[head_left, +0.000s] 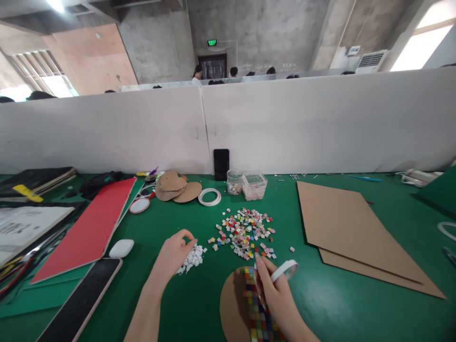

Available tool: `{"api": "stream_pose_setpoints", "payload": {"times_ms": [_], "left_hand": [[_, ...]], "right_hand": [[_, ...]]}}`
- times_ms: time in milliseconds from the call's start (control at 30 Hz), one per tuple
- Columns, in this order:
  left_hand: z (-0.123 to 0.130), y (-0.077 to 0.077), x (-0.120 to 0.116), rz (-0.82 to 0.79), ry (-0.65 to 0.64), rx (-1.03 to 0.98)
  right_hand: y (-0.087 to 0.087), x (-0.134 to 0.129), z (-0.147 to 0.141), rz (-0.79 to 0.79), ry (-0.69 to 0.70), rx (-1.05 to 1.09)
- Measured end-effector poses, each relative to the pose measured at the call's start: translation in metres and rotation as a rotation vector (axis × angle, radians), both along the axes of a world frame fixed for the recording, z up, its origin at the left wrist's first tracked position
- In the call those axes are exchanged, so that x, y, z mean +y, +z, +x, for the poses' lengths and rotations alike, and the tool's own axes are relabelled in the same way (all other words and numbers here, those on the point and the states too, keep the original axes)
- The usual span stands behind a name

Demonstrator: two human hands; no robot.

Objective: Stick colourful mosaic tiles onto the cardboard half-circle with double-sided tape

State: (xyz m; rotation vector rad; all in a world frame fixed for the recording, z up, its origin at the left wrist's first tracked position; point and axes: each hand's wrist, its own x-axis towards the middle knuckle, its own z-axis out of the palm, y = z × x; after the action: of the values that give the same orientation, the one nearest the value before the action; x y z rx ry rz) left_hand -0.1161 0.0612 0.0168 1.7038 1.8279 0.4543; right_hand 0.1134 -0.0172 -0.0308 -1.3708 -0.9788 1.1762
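Note:
My left hand point(177, 252) is over a small pile of white pieces point(194, 259), thumb and forefinger pinched together; anything between them is too small to make out. My right hand point(273, 289) is closed above a round cardboard disc point(233, 304), with a roll of white tape point(285, 270) hooked on its fingers. A thin tool, partly hidden, also shows in that hand. Rows of coloured square tiles point(254, 308) cover part of the disc beneath it. Beyond both hands lies a loose heap of multicoloured tiles point(244, 232).
Clear containers point(254, 185) and an upright phone point(221, 164) stand by the white partition point(285, 128). Cardboard sheets point(342, 223) lie right. At left are a red board point(87, 223), a dark device point(81, 299) and a white case point(121, 248). Cardboard discs point(188, 192) lie behind.

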Motion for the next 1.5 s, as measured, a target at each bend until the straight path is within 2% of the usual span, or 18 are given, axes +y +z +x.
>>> {"api": "stream_pose_setpoints", "payload": {"times_ms": [200, 333, 600, 867, 1067, 1267, 1400, 1500], "left_hand": [[0.003, 0.003, -0.001, -0.022, 0.019, -0.002], [0.001, 0.003, -0.002, 0.022, -0.002, -0.048], [-0.003, 0.001, 0.001, 0.023, -0.031, 0.076], [-0.001, 0.001, -0.001, 0.047, -0.065, -0.071], [0.017, 0.01, -0.004, 0.062, 0.02, -0.301], [0.041, 0.012, -0.01, -0.022, 0.036, -0.627], [0.056, 0.007, -0.014, -0.014, -0.009, -0.643], [0.074, -0.001, -0.022, 0.037, -0.136, -0.563]], "right_hand": [[-0.003, -0.001, 0.0, -0.023, 0.032, -0.009], [-0.002, 0.0, 0.001, -0.02, 0.041, -0.025], [-0.004, -0.001, 0.001, 0.002, 0.026, -0.034], [-0.008, -0.001, 0.001, -0.004, 0.024, -0.006], [-0.007, -0.002, 0.0, 0.002, 0.037, 0.006], [0.001, 0.0, 0.0, 0.052, 0.044, 0.029], [0.009, 0.001, -0.003, 0.035, 0.076, 0.094], [0.011, 0.001, -0.004, 0.009, 0.126, 0.149]]}}
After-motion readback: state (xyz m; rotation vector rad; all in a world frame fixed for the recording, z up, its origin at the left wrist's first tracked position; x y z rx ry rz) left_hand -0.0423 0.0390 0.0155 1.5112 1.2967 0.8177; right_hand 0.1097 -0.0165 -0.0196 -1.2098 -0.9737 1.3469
